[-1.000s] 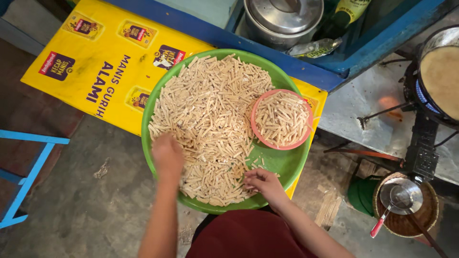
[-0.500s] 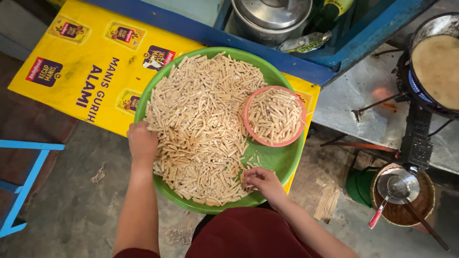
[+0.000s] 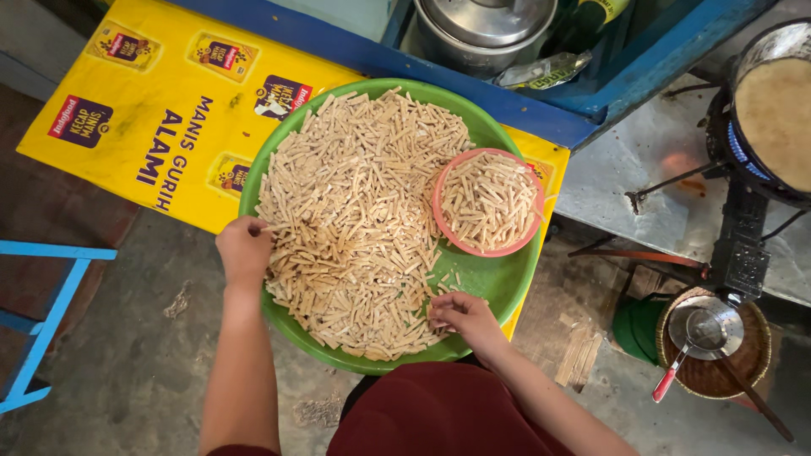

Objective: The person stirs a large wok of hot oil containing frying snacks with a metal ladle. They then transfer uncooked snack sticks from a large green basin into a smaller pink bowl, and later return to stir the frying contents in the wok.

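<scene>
A big round green tray [image 3: 494, 283] is heaped with pale dough sticks [image 3: 355, 219]. A small pink bowl [image 3: 439, 211] full of the same sticks sits in the tray's right half. My left hand [image 3: 243, 249] rests at the tray's left rim, fingers pinched on a few sticks. Near the front right of the heap, my right hand [image 3: 460, 317] curls over the sticks, fingertips touching them.
A yellow printed banner [image 3: 144, 110] lies under the tray. A blue crate [image 3: 541, 110] behind holds a steel pot [image 3: 486, 25]. At right stand a wok of batter [image 3: 773, 118] on a burner and a basket with a strainer ladle [image 3: 705, 333]. A blue stool frame [image 3: 42, 312] is at left.
My left hand slid from the heap's lower middle out to the tray's left rim. My right hand stayed at the front edge. The view shifted slightly.
</scene>
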